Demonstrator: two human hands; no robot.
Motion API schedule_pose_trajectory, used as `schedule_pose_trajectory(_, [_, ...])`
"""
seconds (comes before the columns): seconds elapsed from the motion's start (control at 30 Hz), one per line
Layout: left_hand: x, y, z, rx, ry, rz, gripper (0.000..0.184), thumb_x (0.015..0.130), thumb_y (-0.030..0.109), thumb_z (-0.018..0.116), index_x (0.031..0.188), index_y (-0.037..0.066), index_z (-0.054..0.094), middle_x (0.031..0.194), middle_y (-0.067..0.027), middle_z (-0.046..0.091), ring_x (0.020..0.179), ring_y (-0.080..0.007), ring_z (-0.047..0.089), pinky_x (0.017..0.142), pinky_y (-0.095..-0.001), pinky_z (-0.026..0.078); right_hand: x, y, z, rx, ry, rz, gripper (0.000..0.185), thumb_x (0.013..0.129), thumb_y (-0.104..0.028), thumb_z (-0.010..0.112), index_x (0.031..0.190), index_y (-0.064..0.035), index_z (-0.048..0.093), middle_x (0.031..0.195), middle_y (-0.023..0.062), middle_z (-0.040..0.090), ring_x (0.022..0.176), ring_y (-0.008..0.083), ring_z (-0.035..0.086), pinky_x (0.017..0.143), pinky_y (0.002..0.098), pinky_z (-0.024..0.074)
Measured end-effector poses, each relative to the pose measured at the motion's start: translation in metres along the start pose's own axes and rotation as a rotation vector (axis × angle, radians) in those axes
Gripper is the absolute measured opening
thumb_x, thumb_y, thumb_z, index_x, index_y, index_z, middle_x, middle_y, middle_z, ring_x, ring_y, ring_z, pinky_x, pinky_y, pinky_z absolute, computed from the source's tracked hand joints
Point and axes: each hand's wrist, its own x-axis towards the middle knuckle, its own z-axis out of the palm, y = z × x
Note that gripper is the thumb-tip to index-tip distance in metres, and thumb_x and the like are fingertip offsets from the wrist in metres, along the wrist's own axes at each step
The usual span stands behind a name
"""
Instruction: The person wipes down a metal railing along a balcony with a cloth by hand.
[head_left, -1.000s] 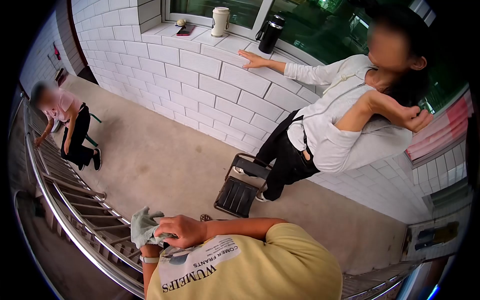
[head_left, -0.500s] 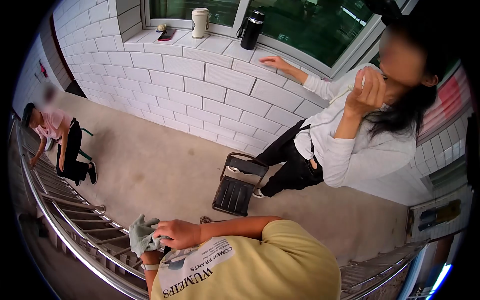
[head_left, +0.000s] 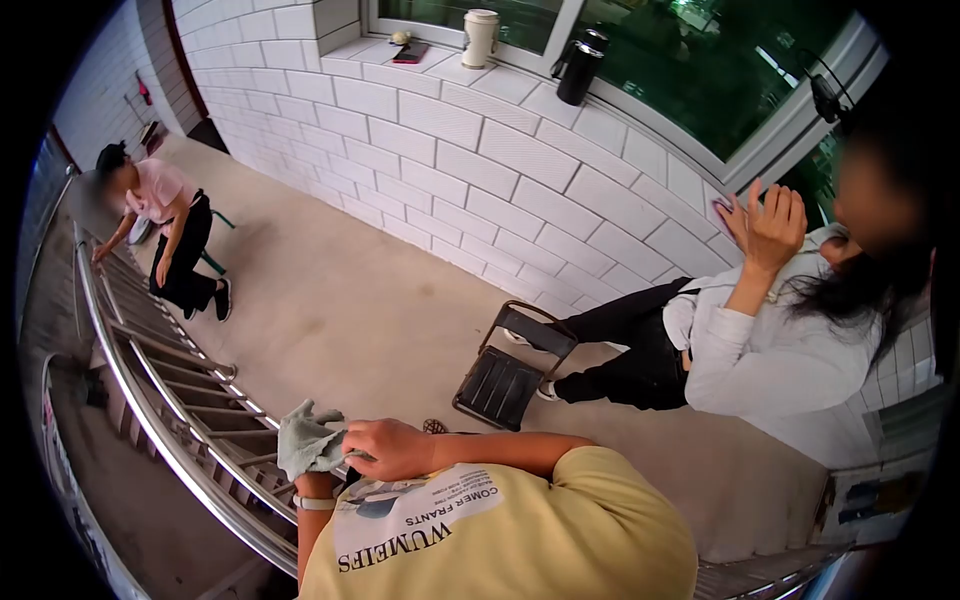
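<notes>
A crumpled grey-green cloth [head_left: 308, 440] covers my left hand, low in the view beside the railing. The wrist with a white band [head_left: 315, 503] shows below it, but the left fingers are hidden under the fabric. My right hand [head_left: 388, 450] is closed at the cloth's right edge, fingers curled in against it. Both hands are close together in front of my yellow shirt [head_left: 560, 520].
A metal railing [head_left: 150, 430] runs along the left. Ahead stands a black folding chair [head_left: 497, 385], beside a person in white [head_left: 780, 350]. Another person in pink [head_left: 165, 190] is at the railing. A cup [head_left: 480, 40] and black flask [head_left: 580, 68] stand on the sill.
My view has turned left, so the surroundings sit farther right. The person in white has drawn the outstretched hand back along the wall. My right hand stays at the cloth.
</notes>
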Motion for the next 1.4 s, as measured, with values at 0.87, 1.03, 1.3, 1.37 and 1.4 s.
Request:
schedule_pose_trajectory(0.87, [-0.021, -0.034, 0.006, -0.399, 0.12, -0.223, 0.046, 0.067, 0.019, 0.072, 0.109, 0.0, 0.066, 0.098, -0.0134, 0.069, 0.089, -0.0281, 0.064, 0.081, -0.0339, 0.049, -0.002, -0.008, 0.002, 0.094, -0.005, -0.027, 0.017, 0.079, -0.006, 0.064, 0.095, -0.004, 0.058, 0.086, 0.0105, 0.06, 0.077, 0.0299, 0.059, 0.066, 0.0379, 0.048])
schedule_pose_trajectory(1.03, [-0.022, -0.043, 0.02, -0.209, 0.121, -0.148, 0.036, 0.069, 0.015, 0.069, 0.103, 0.003, 0.068, 0.098, -0.0176, 0.068, 0.093, -0.0311, 0.062, 0.079, -0.0356, 0.048, -0.001, -0.004, -0.005, 0.062, 0.089, -0.054, 0.017, 0.083, -0.01, 0.063, 0.097, -0.0043, 0.056, 0.087, 0.0133, 0.063, 0.08, 0.0317, 0.061, 0.07, 0.039, 0.0489])
schedule_pose_trajectory(1.3, [-0.041, -0.069, 0.031, -0.104, -0.109, 0.206, 0.039, 0.069, -0.003, 0.067, 0.107, 0.005, 0.059, 0.106, -0.0141, 0.06, 0.097, -0.0297, 0.059, 0.079, -0.0342, 0.05, 0.002, -0.002, -0.01, 0.208, 0.305, -0.031, 0.016, 0.09, -0.011, 0.062, 0.103, -0.0034, 0.057, 0.087, 0.0104, 0.063, 0.071, 0.0166, 0.06, 0.063, 0.0293, 0.0473])
schedule_pose_trajectory(1.37, [-0.041, -0.032, 0.016, -0.062, -0.219, 0.072, 0.055, 0.067, -0.001, 0.07, 0.118, 0.003, 0.052, 0.116, -0.0121, 0.053, 0.102, -0.0257, 0.057, 0.082, -0.0312, 0.051, 0.003, -0.003, -0.012, 0.307, 0.311, 0.056, 0.016, 0.09, -0.012, 0.061, 0.103, -0.0037, 0.057, 0.081, 0.0069, 0.061, 0.065, 0.0107, 0.056, 0.059, 0.0263, 0.0452])
schedule_pose_trajectory(1.4, [-0.038, -0.055, 0.022, -0.137, -0.285, -0.06, 0.066, 0.064, 0.002, 0.073, 0.124, 0.001, 0.046, 0.121, -0.0112, 0.047, 0.104, -0.0231, 0.056, 0.083, -0.0299, 0.052, 0.004, -0.002, -0.014, 0.309, 0.318, 0.057, 0.016, 0.09, -0.012, 0.061, 0.103, -0.0037, 0.057, 0.081, 0.0069, 0.061, 0.065, 0.0107, 0.056, 0.059, 0.0263, 0.0452])
